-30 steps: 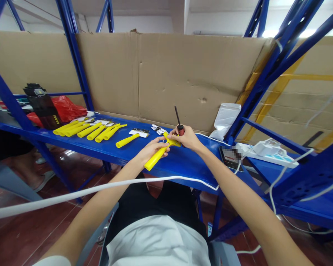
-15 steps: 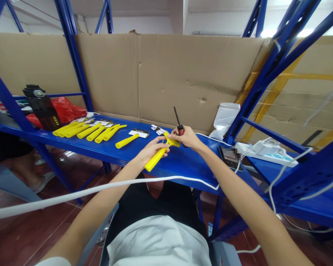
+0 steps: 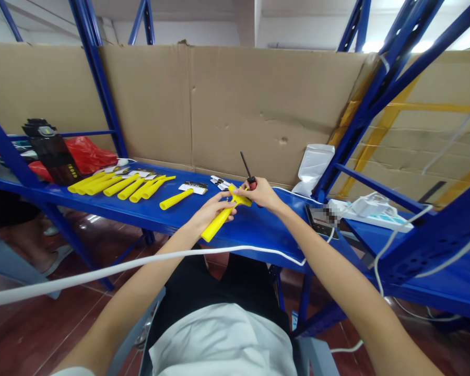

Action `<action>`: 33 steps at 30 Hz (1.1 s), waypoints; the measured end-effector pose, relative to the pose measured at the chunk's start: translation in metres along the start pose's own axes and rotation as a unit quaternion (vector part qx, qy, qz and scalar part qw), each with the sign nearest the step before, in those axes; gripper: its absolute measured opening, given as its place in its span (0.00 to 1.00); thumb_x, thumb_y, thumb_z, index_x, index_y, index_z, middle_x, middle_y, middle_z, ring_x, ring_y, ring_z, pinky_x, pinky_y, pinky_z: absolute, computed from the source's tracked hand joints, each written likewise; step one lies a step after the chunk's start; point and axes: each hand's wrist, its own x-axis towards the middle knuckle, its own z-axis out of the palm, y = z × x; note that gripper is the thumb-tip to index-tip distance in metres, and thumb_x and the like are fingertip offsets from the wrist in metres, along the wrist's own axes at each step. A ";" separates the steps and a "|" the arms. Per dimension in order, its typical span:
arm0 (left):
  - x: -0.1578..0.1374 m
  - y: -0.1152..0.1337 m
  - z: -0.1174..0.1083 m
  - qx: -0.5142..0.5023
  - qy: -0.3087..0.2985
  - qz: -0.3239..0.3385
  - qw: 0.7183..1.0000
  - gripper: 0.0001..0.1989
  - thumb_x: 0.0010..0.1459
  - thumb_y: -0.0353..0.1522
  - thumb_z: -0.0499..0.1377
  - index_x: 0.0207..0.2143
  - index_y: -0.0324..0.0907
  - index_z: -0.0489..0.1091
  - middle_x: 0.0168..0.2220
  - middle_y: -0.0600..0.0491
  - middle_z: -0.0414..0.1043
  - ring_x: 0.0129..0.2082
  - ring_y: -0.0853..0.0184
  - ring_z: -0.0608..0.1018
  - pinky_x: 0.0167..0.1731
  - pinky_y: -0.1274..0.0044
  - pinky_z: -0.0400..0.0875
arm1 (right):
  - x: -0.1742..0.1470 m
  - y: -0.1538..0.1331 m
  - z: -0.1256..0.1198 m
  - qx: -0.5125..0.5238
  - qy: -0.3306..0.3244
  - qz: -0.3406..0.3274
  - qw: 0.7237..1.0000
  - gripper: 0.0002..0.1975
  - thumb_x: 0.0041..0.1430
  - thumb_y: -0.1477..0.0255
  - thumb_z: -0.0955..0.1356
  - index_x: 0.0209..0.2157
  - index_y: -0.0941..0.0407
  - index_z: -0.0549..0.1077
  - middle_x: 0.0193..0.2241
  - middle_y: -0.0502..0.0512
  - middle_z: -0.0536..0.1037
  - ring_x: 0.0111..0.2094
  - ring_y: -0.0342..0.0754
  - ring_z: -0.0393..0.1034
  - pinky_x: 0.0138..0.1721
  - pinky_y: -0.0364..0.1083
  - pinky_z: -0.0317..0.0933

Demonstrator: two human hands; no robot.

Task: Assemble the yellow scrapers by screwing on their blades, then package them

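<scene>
My left hand [image 3: 214, 210] is closed around the neck of a yellow scraper [image 3: 216, 225], its round handle slanting down toward me. My right hand [image 3: 264, 194] grips a screwdriver [image 3: 251, 182] with a red and black handle, its dark shaft tilted up and away from the scraper. Fingertips of that same hand also touch the scraper's wide yellow head. Left of my hands lies a single scraper [image 3: 177, 199] with a white and black head. Farther left is a row of several more yellow scrapers [image 3: 124, 185]. Small white and black pieces [image 3: 219, 182] lie just behind my hands.
The blue shelf [image 3: 276, 235] has a cardboard wall [image 3: 235, 104] behind it. A dark bottle [image 3: 55, 156] and a red bag [image 3: 92, 155] stand left. At right are a white pouch [image 3: 314, 167], a phone [image 3: 321, 225] and a power strip [image 3: 376, 215]. A white cable [image 3: 149, 261] crosses in front.
The whole view has shifted slightly, so things appear a little farther left. Both hands keep the same hold on the scraper and screwdriver.
</scene>
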 end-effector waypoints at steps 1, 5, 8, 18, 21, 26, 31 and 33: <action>0.000 0.000 0.000 -0.003 0.000 0.001 1.000 0.27 0.56 0.22 0.74 0.55 0.40 0.72 0.38 0.49 0.80 0.31 0.67 0.83 0.28 0.80 0.76 | 0.001 0.003 0.000 -0.008 0.006 0.000 1.000 0.40 0.36 0.37 0.85 0.25 0.51 0.63 0.29 0.52 0.80 0.27 0.43 0.64 0.26 0.45 0.60; 0.002 -0.001 -0.002 -0.001 -0.001 -0.001 1.000 0.27 0.55 0.23 0.75 0.55 0.41 0.72 0.39 0.49 0.80 0.31 0.67 0.83 0.28 0.80 0.76 | 0.002 0.008 0.001 -0.031 0.021 -0.001 0.999 0.41 0.37 0.34 0.84 0.25 0.51 0.64 0.25 0.49 0.75 0.26 0.43 0.63 0.26 0.45 0.59; 0.004 -0.001 -0.004 -0.012 -0.003 -0.001 1.000 0.29 0.54 0.23 0.76 0.55 0.42 0.72 0.41 0.48 0.81 0.31 0.68 0.83 0.29 0.80 0.76 | 0.000 0.002 -0.001 -0.036 0.032 0.000 0.999 0.41 0.41 0.31 0.82 0.24 0.50 0.63 0.22 0.48 0.72 0.25 0.43 0.61 0.25 0.44 0.58; -0.002 0.008 -0.001 -0.105 0.004 0.013 0.994 0.30 0.53 0.21 0.74 0.54 0.45 0.68 0.47 0.48 0.81 0.30 0.71 0.80 0.28 0.81 0.72 | -0.018 -0.049 -0.063 -0.009 0.101 0.020 0.995 0.25 0.67 0.44 0.72 0.42 0.47 0.60 0.19 0.40 0.70 0.15 0.46 0.65 0.15 0.43 0.56; -0.008 0.011 0.002 -0.121 -0.011 0.024 0.992 0.29 0.52 0.21 0.73 0.54 0.47 0.68 0.47 0.49 0.80 0.29 0.72 0.79 0.29 0.82 0.71 | -0.049 -0.058 -0.090 0.037 0.139 -0.023 0.989 0.18 0.67 0.57 0.72 0.44 0.46 0.60 0.20 0.37 0.66 0.15 0.45 0.63 0.14 0.42 0.54; -0.015 0.010 0.004 -0.118 -0.053 0.057 0.990 0.29 0.50 0.23 0.74 0.52 0.47 0.70 0.44 0.53 0.77 0.28 0.72 0.77 0.28 0.80 0.69 | -0.118 -0.051 -0.110 0.099 0.192 -0.043 0.975 0.19 0.65 0.62 0.78 0.45 0.46 0.65 0.26 0.41 0.74 0.20 0.46 0.71 0.18 0.43 0.64; -0.016 0.008 0.000 -0.110 -0.069 0.070 0.989 0.28 0.50 0.23 0.75 0.51 0.48 0.71 0.42 0.55 0.76 0.27 0.72 0.76 0.28 0.78 0.68 | -0.146 -0.038 -0.105 0.098 0.259 -0.079 0.958 0.20 0.63 0.56 0.83 0.43 0.49 0.73 0.28 0.45 0.77 0.20 0.44 0.70 0.19 0.44 0.66; -0.016 0.008 -0.001 -0.110 -0.068 0.071 0.989 0.28 0.51 0.23 0.75 0.51 0.48 0.71 0.43 0.54 0.76 0.28 0.73 0.76 0.29 0.78 0.68 | -0.145 -0.037 -0.102 0.102 0.305 -0.108 0.941 0.20 0.63 0.55 0.83 0.45 0.50 0.78 0.30 0.46 0.77 0.20 0.43 0.70 0.17 0.43 0.64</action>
